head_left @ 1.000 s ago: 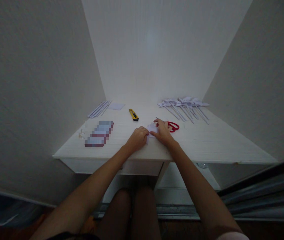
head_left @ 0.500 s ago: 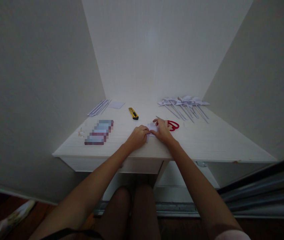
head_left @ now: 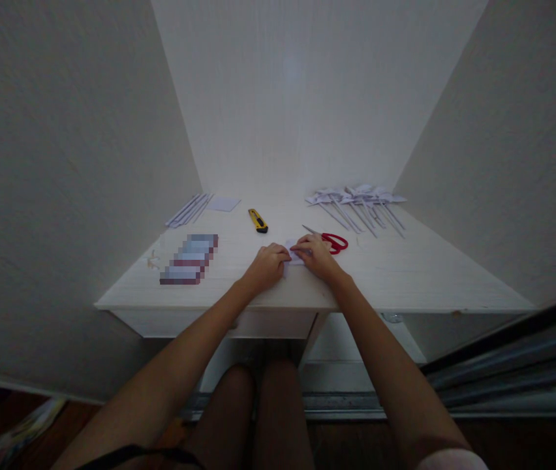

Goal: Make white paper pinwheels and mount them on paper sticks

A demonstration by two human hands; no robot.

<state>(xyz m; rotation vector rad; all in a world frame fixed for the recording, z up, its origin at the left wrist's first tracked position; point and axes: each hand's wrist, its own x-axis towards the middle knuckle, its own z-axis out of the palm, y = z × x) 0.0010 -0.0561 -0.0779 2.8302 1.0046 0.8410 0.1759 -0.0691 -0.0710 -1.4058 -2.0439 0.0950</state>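
A small piece of white paper [head_left: 297, 260] lies on the desk between my hands, mostly covered by fingers. My left hand [head_left: 272, 262] pinches its left edge, with curled fingers. My right hand [head_left: 315, 253] closes on its right part, thumb and fingertips together near the middle. Red-handled scissors [head_left: 337, 243] lie just beyond my right hand, blades pointing to the back left, partly hidden by the hand. A yellow utility knife [head_left: 258, 221] rests farther back, left of the scissors.
Several paper pinwheels on sticks [head_left: 356, 196] are heaped at the back right. Rolled paper sticks [head_left: 188, 210] and a square paper sheet [head_left: 225, 204] lie at the back left. A blurred-out flat item [head_left: 190, 260] sits at left on the white desk [head_left: 429, 281], which has walls on three sides.
My right hand's fingers have come down and closed over the paper, uncovering more of the scissors' blades. My left hand stays at the paper's left edge. The view has shifted slightly.
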